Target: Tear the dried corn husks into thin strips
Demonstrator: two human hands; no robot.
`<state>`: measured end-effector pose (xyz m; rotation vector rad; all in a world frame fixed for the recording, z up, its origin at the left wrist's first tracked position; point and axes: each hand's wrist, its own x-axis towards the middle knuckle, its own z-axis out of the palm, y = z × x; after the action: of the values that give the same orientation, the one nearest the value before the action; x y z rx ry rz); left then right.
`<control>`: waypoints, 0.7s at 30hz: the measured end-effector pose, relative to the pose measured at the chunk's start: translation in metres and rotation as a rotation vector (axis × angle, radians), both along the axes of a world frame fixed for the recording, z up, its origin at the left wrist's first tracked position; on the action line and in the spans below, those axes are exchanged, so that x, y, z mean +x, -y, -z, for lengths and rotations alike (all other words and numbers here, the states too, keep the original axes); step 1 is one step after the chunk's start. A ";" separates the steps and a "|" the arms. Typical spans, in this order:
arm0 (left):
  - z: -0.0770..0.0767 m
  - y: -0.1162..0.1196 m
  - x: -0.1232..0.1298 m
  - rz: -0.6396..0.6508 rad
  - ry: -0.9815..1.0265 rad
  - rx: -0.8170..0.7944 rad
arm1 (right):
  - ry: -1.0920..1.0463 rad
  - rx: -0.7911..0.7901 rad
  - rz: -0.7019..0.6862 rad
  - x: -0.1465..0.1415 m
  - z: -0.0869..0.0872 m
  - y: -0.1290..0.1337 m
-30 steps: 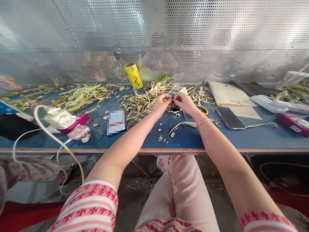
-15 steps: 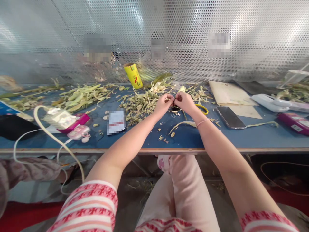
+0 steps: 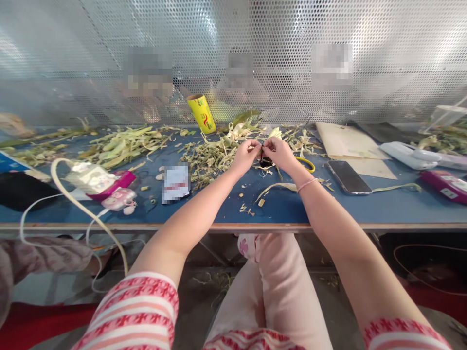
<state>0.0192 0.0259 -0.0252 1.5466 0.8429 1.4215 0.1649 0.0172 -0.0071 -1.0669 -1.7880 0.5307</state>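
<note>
My left hand [image 3: 247, 156] and my right hand [image 3: 276, 151] meet above the blue table, fingertips pinched on a small dark strand [image 3: 261, 152] between them. Beside and behind my left hand spreads a heap of dried, pale green plant strips [image 3: 213, 154]. A yellow ring [image 3: 309, 164] lies partly hidden by my right hand and wrist. Under the fingers is a small dark item, too covered to name.
A yellow tube [image 3: 202, 114] leans near the perforated metal wall [image 3: 284, 58]. A phone [image 3: 349, 178] and beige sheets [image 3: 346, 141] lie right. Left are a pouch [image 3: 175, 183], a magenta device [image 3: 113, 185], cables and another strip pile [image 3: 124, 146]. The table's front edge [image 3: 262, 226] crosses below my forearms.
Both hands have shifted very slightly left and stay close together. More of the dark strand shows between the fingertips.
</note>
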 end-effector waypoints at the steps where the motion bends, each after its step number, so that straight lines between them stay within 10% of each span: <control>1: 0.000 0.000 0.000 0.001 0.001 -0.003 | -0.025 -0.004 -0.010 0.000 0.002 -0.002; 21: 0.001 0.000 0.000 0.029 -0.019 0.091 | -0.086 0.004 -0.065 0.001 0.002 -0.001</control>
<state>0.0192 0.0254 -0.0263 1.6366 0.7728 1.4437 0.1656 0.0179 -0.0090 -0.9716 -1.7520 0.6029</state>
